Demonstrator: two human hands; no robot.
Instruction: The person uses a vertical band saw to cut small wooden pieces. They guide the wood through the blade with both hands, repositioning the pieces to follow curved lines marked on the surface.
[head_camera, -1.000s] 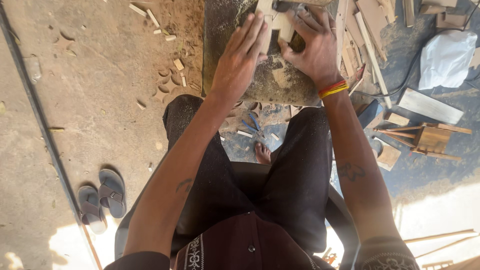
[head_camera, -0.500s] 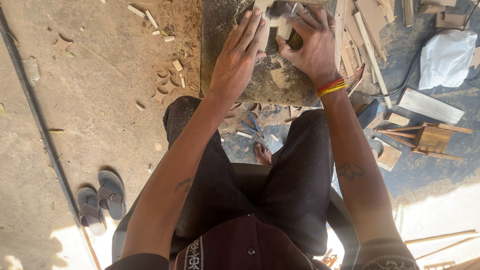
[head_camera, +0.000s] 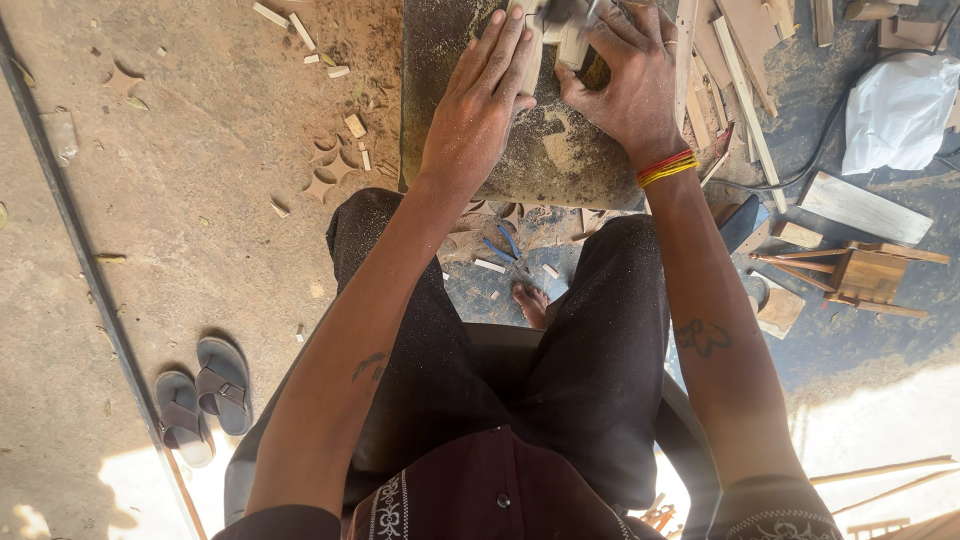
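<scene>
Both hands on a wood piece at 12 o'clock, on the dusty block.
Left hand lies flat, fingers together, pressing the wood piece onto the block. Right hand curls over the piece's right end; grip partly cut off by the frame edge, can't tell exactly. Red-yellow band on right wrist. Sandals at 8 o'clock, wood scraps at 1, white bag at 2.
</scene>
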